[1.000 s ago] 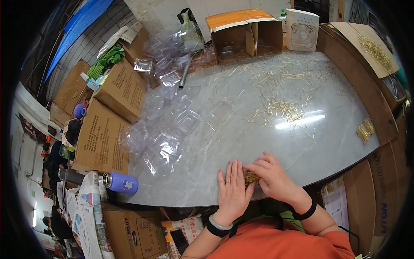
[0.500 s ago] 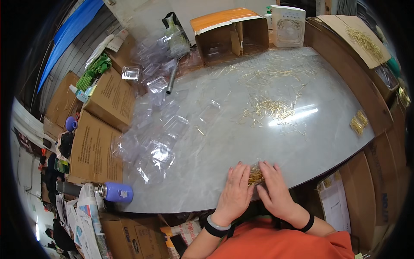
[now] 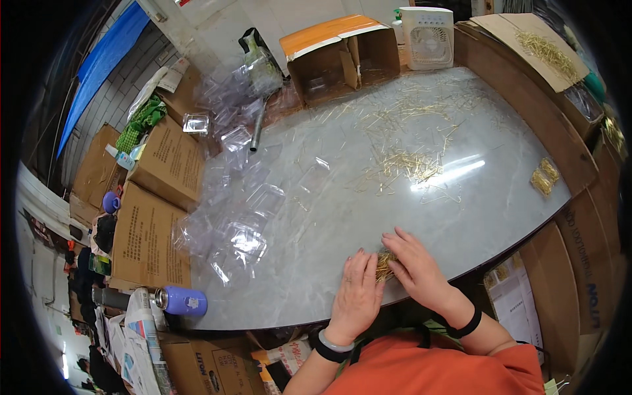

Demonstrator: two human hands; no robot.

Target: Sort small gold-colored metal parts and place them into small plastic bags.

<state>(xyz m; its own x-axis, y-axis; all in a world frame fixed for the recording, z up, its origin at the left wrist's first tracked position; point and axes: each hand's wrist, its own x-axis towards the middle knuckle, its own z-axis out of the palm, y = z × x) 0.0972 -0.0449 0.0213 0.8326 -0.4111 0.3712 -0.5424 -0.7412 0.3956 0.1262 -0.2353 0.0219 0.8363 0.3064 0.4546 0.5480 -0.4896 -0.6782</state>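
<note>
A small heap of gold-coloured wire pins [image 3: 384, 266] lies near the table's front edge, between my two hands. My left hand [image 3: 357, 286] rests flat along the heap's left side, fingers stretched out and close together. On the other side my right hand [image 3: 415, 266] leans over the pins with its fingers extended, its thumb side touching them. Both hands partly cover the heap, so I cannot tell whether a clear case is under it. Farther off, a larger loose pile of the same gold pins [image 3: 409, 166] is spread on the grey table [image 3: 329, 230].
Clear plastic cases [image 3: 247, 240] are heaped on the left, with a metal tube [image 3: 259, 128] behind them. A purple bottle [image 3: 184, 301] stands at front left. Packed gold pins [image 3: 544, 176] lie right. An open carton [image 3: 345, 62] and a white fan [image 3: 429, 39] stand at the back.
My right hand has shifted up and slightly away from the table edge, its fingers now angled over the heap. The left hand stays beside the pins. The view has tilted slightly.
</note>
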